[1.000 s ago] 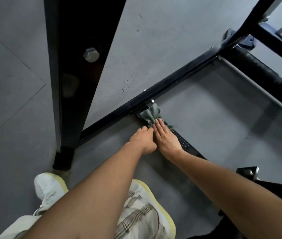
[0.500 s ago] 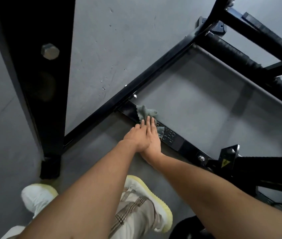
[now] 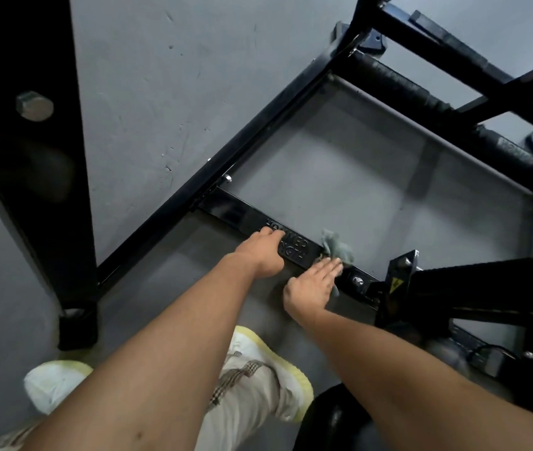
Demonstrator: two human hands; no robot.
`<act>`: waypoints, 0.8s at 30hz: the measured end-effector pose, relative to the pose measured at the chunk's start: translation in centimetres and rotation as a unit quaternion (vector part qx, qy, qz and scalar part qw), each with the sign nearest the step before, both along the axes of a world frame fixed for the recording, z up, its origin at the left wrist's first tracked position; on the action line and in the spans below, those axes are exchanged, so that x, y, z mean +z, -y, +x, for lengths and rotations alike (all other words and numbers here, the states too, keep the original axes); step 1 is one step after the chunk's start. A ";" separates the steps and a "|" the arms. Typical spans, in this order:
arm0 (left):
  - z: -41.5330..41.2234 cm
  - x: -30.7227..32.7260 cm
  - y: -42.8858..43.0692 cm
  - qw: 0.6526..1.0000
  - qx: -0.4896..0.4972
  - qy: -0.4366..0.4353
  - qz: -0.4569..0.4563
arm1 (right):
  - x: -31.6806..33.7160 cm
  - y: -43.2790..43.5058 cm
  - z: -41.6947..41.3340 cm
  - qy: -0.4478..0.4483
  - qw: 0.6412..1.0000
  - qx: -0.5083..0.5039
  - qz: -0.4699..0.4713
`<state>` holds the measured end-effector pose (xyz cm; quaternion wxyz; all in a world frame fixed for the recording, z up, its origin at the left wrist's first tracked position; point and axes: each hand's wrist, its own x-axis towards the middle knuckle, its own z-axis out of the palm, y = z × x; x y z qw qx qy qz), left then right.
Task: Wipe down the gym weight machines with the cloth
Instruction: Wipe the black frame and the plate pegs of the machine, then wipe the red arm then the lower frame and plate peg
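**gymrat_A:** What's different from a second ago? Looks like the same bar (image 3: 226,206) to me.

**wipe_B:** Same bar, different spot. A second ago both hands were bunched together at the left end by the corner joint, with the cloth under the fingertips. Now they've split. The right hand (image 3: 312,283) has slid the cloth (image 3: 340,247) along to the right, past the raised lettering (image 3: 294,249). It now sits on top of the bar, near the bolt (image 3: 358,282).

**gymrat_A:** Is it gripping the cloth?

**wipe_B:** Nope, the fingers are flat and straight, pressing it onto the metal. Some of the cloth pokes out past the fingertips over the far edge.

**gymrat_A:** And the left hand (image 3: 263,253)?

**wipe_B:** Parked on the bar where the lettering starts, fingers laid over the top, holding nothing. Bracing, I'd guess.

**gymrat_A:** So, progress?

**wipe_B:** I'd say most of this bar's top has had one pass. The short bit up to the sticker (image 3: 395,284) is still left, then the rest of the frame. Loads to go.
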<state>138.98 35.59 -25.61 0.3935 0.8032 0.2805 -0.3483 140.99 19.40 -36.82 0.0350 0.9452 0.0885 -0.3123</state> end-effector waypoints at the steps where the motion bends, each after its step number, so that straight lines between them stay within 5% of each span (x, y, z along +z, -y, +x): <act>1: 0.1 0.0 0.2 1.000 -0.001 0.000 -0.003 | 0.5 -0.8 -0.1 -0.013 0.998 -0.068 0.002; 24: 2.4 -1.0 -1.0 0.998 -0.021 -0.057 0.022 | 0.9 -3.2 2.0 0.086 0.962 -0.256 0.046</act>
